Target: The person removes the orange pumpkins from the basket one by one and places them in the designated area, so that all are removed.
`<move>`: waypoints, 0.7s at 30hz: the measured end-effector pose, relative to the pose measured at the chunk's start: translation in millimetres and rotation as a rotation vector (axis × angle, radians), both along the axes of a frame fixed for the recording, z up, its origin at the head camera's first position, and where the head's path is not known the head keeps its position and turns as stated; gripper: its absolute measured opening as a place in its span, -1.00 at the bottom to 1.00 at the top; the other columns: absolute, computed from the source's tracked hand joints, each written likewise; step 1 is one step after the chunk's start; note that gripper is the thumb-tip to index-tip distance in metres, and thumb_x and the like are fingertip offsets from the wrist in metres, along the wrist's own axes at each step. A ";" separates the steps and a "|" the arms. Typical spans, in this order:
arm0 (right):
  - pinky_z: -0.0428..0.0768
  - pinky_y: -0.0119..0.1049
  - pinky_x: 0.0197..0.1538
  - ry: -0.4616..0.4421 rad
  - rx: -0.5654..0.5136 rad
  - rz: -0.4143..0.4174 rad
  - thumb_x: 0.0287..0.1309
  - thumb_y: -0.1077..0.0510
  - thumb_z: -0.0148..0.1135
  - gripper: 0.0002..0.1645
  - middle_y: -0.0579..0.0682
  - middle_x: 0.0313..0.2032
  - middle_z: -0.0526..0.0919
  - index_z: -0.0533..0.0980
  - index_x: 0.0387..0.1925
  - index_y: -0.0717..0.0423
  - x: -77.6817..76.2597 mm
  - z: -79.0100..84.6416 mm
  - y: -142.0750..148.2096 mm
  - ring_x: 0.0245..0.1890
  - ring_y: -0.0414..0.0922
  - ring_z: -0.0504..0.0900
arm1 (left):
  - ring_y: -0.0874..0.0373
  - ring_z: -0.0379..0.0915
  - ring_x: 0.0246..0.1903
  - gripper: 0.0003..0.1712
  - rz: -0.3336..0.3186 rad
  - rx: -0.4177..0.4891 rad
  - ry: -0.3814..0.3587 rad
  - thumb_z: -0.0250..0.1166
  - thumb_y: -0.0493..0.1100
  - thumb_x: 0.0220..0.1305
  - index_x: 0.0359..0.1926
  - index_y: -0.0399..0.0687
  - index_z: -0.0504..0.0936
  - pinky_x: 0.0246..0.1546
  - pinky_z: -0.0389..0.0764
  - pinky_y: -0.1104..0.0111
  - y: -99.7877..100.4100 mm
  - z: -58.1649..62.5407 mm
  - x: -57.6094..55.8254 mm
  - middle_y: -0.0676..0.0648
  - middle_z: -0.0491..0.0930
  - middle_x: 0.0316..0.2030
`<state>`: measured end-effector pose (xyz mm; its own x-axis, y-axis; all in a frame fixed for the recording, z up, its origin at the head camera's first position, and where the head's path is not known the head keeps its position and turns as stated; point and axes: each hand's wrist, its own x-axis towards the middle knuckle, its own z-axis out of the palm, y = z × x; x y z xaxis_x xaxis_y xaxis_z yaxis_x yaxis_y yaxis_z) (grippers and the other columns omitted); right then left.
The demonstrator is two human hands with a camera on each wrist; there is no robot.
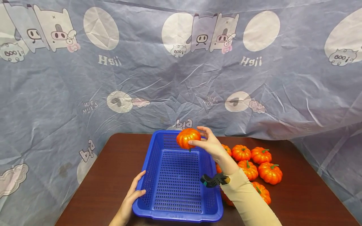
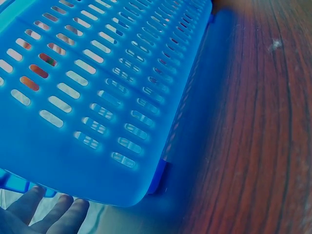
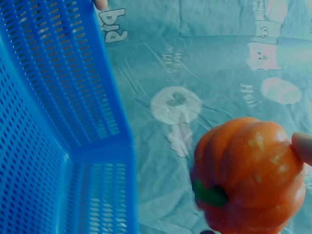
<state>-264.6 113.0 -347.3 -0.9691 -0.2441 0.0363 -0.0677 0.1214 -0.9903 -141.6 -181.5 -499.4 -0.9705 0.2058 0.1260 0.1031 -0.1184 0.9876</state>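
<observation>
My right hand point(image 1: 210, 145) holds a small orange pumpkin point(image 1: 188, 138) between thumb and fingers, above the far end of a blue plastic basket point(image 1: 178, 182). Its green stem point(image 3: 210, 193) points downward in the head view. The basket has slotted walls and a perforated floor, with nothing lying on that floor. At the basket's near left side, my left hand point(image 1: 130, 198) grips the rim. Fingertips point(image 2: 78, 205) of that hand show at the rim's edge in the left wrist view; the rest of the hand is mostly out of that view.
Several more orange pumpkins point(image 1: 270, 173) lie on the brown table point(image 1: 99, 179) to the right of the basket, some partly hidden by my right arm. A grey-blue printed cloth point(image 1: 175, 81) hangs behind the table. A black band point(image 1: 215, 180) is around my right wrist.
</observation>
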 end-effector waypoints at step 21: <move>0.51 -0.45 -0.11 0.229 -0.286 -0.061 0.19 0.37 0.13 -0.46 -0.11 -0.04 0.51 0.31 0.21 0.10 57.8 3.6 95.1 -0.16 -0.25 0.54 | -0.08 0.09 0.23 -0.27 -0.009 0.012 -0.009 -0.06 -0.29 0.27 0.44 0.08 -0.02 0.08 0.35 0.27 0.7 0.4 0.4 -0.18 -0.07 0.35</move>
